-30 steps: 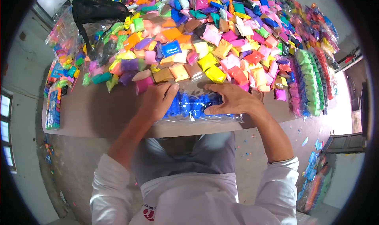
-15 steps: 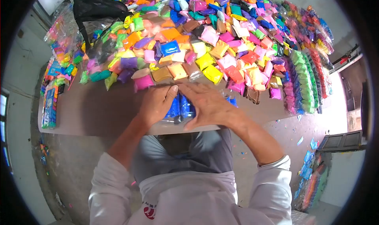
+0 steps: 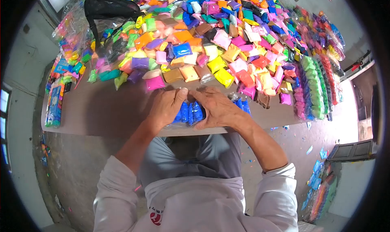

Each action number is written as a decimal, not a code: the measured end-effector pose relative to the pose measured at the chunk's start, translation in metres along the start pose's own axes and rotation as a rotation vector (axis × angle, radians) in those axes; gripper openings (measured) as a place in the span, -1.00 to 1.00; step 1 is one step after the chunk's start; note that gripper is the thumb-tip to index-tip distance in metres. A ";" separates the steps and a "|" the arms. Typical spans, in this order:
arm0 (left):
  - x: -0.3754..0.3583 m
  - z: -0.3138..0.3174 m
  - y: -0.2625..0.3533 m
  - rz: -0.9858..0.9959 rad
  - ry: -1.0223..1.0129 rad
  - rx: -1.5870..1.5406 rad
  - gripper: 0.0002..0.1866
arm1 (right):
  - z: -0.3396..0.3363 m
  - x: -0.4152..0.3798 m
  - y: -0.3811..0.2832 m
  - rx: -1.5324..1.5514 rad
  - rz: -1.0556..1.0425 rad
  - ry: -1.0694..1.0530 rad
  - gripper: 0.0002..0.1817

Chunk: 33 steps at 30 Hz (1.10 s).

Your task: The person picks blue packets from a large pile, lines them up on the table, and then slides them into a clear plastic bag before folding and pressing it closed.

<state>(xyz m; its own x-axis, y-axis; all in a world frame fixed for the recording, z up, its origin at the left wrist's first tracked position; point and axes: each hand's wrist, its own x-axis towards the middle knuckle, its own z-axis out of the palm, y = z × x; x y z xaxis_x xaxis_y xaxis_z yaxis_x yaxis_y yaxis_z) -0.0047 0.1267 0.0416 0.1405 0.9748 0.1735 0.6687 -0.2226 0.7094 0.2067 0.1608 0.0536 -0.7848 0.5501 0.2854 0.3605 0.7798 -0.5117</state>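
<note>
A row of blue packets (image 3: 189, 113) in clear wrap lies at the table's front edge, between both hands. My left hand (image 3: 167, 104) is curved round the left end of the row, thumb pointing up. My right hand (image 3: 216, 108) wraps round the right end, its thumb low near the table edge. Their fingertips nearly meet above the packets and hide the row's far side. More blue packets (image 3: 243, 106) show just beyond my right hand, partly covered by it.
A large heap of colourful packets (image 3: 223, 77) covers the far part of the brown table (image 3: 109, 114). A black bag (image 3: 109, 6) rests at the back left. Long bagged rows (image 3: 313, 85) lie at the right; a multicoloured pack (image 3: 53, 106) lies at the left edge.
My right hand has closed in on the row and its thumb has moved up a little. The blue packets look pressed closer together. The view has shifted slightly.
</note>
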 end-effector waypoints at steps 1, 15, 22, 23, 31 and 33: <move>-0.001 -0.001 -0.001 -0.011 -0.012 -0.059 -0.37 | 0.000 0.000 0.000 -0.036 -0.016 0.016 -0.29; -0.016 -0.019 0.006 -0.044 -0.175 -0.074 -0.49 | 0.002 0.001 -0.007 -0.074 0.008 -0.019 -0.12; -0.016 -0.019 -0.004 -0.204 0.114 -0.379 -0.43 | 0.026 0.022 -0.040 -0.165 0.028 0.102 0.04; -0.017 -0.022 -0.010 -0.236 0.197 -0.376 -0.43 | 0.030 0.024 -0.040 -0.157 0.060 0.103 0.04; -0.070 -0.028 -0.054 -0.309 0.154 -0.208 -0.55 | 0.029 0.035 -0.036 -0.061 -0.042 -0.053 -0.16; -0.074 -0.024 -0.047 -0.287 0.174 -0.177 -0.58 | 0.026 0.036 -0.037 -0.040 -0.010 -0.077 -0.23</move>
<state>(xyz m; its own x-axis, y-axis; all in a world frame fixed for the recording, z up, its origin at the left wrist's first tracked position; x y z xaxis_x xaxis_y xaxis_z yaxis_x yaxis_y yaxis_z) -0.0645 0.0644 0.0115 -0.1707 0.9839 0.0529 0.5238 0.0452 0.8506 0.1520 0.1440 0.0617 -0.8244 0.5187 0.2265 0.3711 0.7976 -0.4755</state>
